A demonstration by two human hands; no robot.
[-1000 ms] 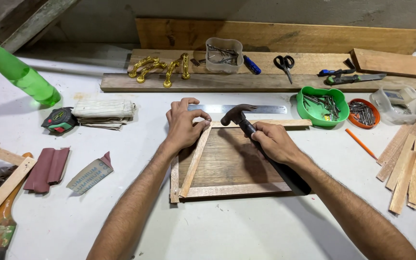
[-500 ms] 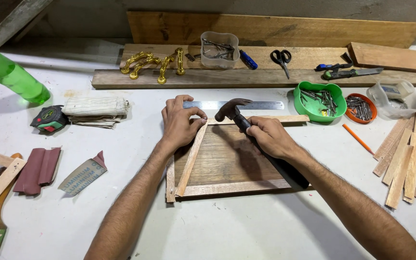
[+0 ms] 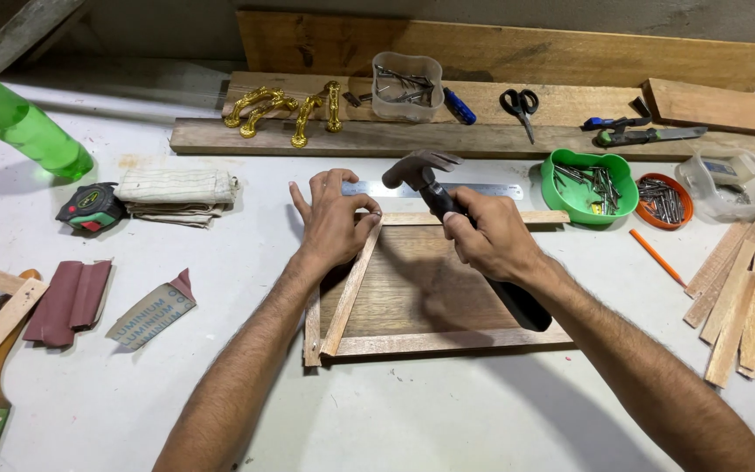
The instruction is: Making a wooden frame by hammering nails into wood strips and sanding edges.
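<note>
Left hand (image 3: 335, 220) flat and spread on the top end of a slanted wooden strip (image 3: 353, 285), pinning it where it meets the upper strip (image 3: 482, 218) of the wooden panel (image 3: 421, 293) at the middle of the table (image 3: 412, 419). Right hand (image 3: 489, 236) closed tight round the black handle of a hammer (image 3: 444, 203), head now lifted higher than half a second ago and poised just above the corner beside the left fingers. Hands and panel otherwise about where they were; only the hammer head raised, so by the look of it mid-swing in a run of taps on that joint. No nail clear enough to tell. Steel ruler (image 3: 447, 189) just behind the panel, green bowl of nails (image 3: 589, 185) to the right, loose strips (image 3: 744, 306) at the right edge, tape measure (image 3: 89, 208) on the left.
</note>
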